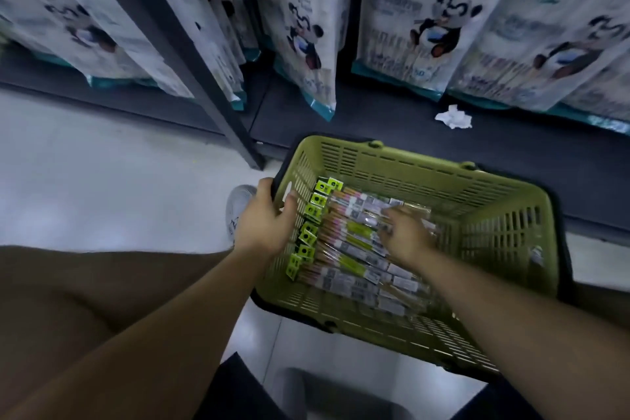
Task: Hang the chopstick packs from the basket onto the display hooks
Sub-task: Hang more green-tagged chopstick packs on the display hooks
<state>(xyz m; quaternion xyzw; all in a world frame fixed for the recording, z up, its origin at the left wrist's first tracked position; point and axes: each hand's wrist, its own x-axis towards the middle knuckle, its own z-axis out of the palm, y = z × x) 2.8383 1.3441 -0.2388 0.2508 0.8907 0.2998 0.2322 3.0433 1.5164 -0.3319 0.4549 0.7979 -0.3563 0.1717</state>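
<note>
Gripping the left rim of the green basket (426, 160) with my left hand (269, 218), fingers curled over the edge, I rest my right hand (405, 232) on the chopstick packs (344, 262); blur hides whether it pinches one. The packs lie stacked across the basket's bottom, yellow-green tabs against its left wall. A crumpled tissue (453, 117) lies beyond the far rim.

The pale floor (102, 181) fills the left of your frame. At centre right the green basket (426, 160) rests on it, with your white shoe (238, 204) just to its left. Above them, a crumpled tissue (454, 118) lies on the dark base shelf (375, 119).
</note>
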